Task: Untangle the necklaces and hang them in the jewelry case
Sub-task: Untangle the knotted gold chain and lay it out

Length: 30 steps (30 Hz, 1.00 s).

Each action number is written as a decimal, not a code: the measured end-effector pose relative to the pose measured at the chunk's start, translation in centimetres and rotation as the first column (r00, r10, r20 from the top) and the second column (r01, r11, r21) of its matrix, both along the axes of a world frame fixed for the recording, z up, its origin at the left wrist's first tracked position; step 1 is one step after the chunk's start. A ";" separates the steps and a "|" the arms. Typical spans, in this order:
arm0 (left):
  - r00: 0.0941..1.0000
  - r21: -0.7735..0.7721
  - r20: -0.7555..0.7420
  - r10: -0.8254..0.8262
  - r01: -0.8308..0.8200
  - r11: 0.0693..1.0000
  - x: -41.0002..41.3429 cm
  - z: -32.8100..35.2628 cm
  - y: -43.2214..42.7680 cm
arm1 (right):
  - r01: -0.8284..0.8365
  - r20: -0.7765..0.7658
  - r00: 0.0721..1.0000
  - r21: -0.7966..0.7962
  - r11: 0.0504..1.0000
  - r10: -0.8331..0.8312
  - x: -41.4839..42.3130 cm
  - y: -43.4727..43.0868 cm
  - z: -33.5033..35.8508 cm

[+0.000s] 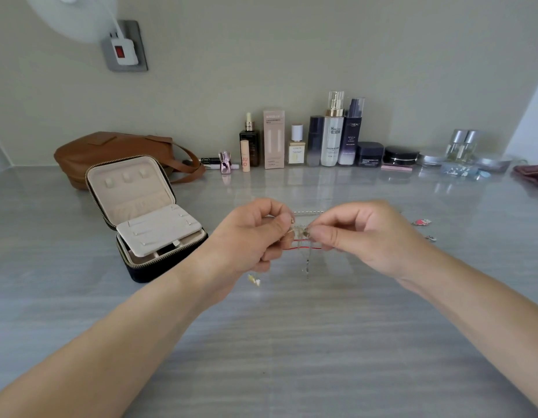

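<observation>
Right of the jewelry case [135,218], both hands [255,236] [364,236] pinch the tangled necklaces [302,233]; a hard tug might tighten knots.

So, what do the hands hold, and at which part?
The left hand and right hand pinch the tangled necklaces at the knot, one on each side; loose ends hang below.

Light even, soft, moderately bright; brightest toward the far right corner of the tabletop [292,342]. Sheen along its far edge mirrors the bottles [331,137]. Shadows faint. You get wide-angle bowing at the frame edges. The necklaces [302,233] read soft, links unresolved.
</observation>
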<state>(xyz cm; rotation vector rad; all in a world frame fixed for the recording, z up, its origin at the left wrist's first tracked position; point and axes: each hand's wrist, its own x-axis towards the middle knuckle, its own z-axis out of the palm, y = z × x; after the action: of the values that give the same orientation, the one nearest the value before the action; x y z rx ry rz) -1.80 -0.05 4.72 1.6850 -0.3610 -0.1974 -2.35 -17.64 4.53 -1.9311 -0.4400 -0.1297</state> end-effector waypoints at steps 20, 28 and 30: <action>0.968 0.283 0.241 0.071 -0.140 0.949 -0.3 -0.1 -0.3 | 0.139 0.112 0.985 -0.053 0.989 -0.133 0.0 -0.4 0.2; 0.982 0.186 0.130 0.140 -0.163 0.969 -0.2 0.0 -0.4 | 0.116 0.073 0.991 -0.071 0.991 -0.111 0.0 -0.4 0.2; 0.988 0.124 0.032 0.149 -0.152 0.981 -0.2 0.2 -0.4 | 0.100 0.050 0.994 -0.073 0.992 -0.096 0.0 -0.3 0.2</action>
<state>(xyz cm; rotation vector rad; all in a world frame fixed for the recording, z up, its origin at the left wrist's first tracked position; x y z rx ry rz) -2.02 -0.46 4.89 1.8326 -0.2402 -0.0904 -2.35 -17.96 4.70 -2.0277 -0.3853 -0.2247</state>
